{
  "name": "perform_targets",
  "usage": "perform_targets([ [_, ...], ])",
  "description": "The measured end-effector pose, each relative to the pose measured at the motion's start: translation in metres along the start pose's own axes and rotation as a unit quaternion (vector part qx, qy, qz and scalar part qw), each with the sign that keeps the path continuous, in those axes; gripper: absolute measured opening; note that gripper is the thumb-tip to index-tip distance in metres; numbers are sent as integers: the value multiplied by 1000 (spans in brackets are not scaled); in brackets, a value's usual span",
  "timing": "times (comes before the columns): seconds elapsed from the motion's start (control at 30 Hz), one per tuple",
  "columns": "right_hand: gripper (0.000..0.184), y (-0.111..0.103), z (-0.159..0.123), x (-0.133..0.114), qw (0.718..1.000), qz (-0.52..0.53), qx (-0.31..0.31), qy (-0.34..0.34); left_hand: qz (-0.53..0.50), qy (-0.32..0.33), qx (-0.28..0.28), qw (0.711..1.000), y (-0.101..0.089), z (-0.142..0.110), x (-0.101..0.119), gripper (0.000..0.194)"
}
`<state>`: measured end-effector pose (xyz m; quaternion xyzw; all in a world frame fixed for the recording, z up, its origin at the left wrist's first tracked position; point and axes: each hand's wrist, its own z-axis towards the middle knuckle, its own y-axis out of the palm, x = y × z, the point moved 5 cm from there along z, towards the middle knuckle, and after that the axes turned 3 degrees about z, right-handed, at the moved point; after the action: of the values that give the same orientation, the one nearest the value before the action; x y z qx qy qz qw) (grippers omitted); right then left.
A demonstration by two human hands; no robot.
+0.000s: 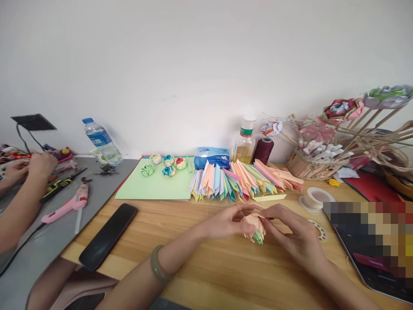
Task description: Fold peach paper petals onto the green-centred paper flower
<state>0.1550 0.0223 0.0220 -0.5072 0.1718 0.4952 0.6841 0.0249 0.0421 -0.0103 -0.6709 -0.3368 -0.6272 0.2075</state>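
A paper flower [253,227], peach with a pale green centre, is held between both hands above the wooden table. My left hand [227,220] closes on its left side, fingers curled behind it. Thumb and fingers of my right hand [292,234] pinch its upper right edge. A thin thread [237,209] loops by the left fingers. Just beyond lies a row of folded paper strips [222,181] in peach, lilac, green and yellow. Several finished paper flowers [168,171] rest on the green paper sheets [145,187] farther left.
A black phone [108,237] lies at left, a tablet [361,258] at right. Behind stand an oil bottle [244,146], a thread spool [263,150] and a basket [312,165]. At far left are a co-worker's hands [41,165], a pink glue gun [69,204] and a water bottle [102,142].
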Motion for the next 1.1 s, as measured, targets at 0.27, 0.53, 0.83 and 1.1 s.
perform_targets([
  [0.27, 16, 3, 0, 10, 987, 98, -9, 130, 233, 99, 197, 947, -12, -5, 6, 38],
  [0.53, 32, 30, -2, 16, 896, 326, -112, 282, 319, 119, 220, 914, -9, -6, 8, 33],
  [0.83, 32, 32, -5, 16, 862, 377, -105, 324, 149, 95, 173, 969, -1, -5, 5, 34],
  [1.1, 35, 35, -7, 17, 853, 380, -116, 338, 56, 114, 120, 985, 7, -5, 9, 34],
])
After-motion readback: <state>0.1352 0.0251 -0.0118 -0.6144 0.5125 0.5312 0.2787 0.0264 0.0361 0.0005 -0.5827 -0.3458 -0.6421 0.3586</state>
